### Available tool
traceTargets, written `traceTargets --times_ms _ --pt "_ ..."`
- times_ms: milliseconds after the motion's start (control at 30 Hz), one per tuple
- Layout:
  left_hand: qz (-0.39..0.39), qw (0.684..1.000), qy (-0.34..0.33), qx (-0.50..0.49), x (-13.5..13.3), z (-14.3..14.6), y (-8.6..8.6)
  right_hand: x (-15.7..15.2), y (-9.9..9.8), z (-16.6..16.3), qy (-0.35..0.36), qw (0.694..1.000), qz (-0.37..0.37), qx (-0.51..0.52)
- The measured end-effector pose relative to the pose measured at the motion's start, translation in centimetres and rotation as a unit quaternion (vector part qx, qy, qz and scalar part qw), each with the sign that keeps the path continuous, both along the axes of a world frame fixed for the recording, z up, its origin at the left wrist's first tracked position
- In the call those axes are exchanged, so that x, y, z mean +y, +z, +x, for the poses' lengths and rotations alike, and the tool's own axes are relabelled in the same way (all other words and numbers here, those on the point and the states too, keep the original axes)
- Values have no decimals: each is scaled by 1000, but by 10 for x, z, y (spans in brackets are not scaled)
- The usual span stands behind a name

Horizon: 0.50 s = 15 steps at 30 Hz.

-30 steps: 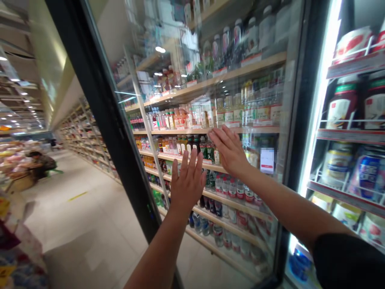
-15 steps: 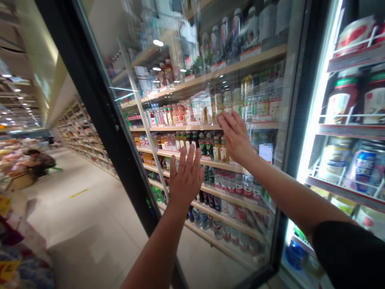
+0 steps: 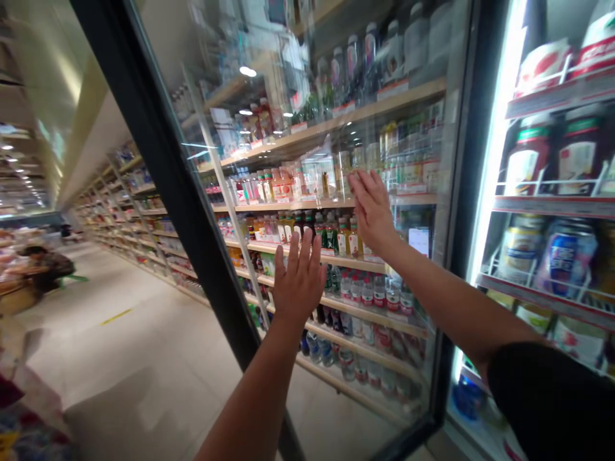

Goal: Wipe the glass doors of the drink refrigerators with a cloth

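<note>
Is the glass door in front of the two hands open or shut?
Open. The glass door stands at an angle to the lit cooler, whose stocked shelves show directly at right, beyond the door's frame.

left grip: raised, outspread | right grip: higher, tilted left | arms: extended

The bare right hand is higher in front of the clear glass door panel; I see its fingertips above the pale wooden shelf edge, no longer level with it. The gap to the bare left hand is wider, exposing more amber, green-capped bottles. At right, more of a white-and-red container shows.
</note>
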<state>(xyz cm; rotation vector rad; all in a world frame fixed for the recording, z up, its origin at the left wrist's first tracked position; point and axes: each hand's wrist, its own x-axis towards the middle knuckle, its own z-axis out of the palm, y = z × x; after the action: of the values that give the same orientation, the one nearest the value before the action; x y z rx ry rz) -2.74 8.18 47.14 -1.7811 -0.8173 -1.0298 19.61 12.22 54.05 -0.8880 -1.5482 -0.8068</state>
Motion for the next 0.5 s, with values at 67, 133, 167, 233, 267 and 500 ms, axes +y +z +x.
traceTargets --times_ms 67,133,167,233,267,500 --pt "2 1000 -7 1 0 0 0 -2 -8 -7 -6 1000 6 19" --pt "6 1000 -12 2 1 0 0 -8 -35 -17 -10 1000 5 -1" --pt "10 1000 -12 2 1 0 0 -12 -52 -20 -9 999 -1 -32" --pt "17 1000 -12 2 3 0 0 -17 -81 -19 -6 994 -24 -102" --pt "20 1000 -13 2 4 0 0 -18 -88 -16 -4 991 -39 -126" --pt "7 1000 -24 2 -1 1 1 -5 -35 18 -23 1000 -7 6"
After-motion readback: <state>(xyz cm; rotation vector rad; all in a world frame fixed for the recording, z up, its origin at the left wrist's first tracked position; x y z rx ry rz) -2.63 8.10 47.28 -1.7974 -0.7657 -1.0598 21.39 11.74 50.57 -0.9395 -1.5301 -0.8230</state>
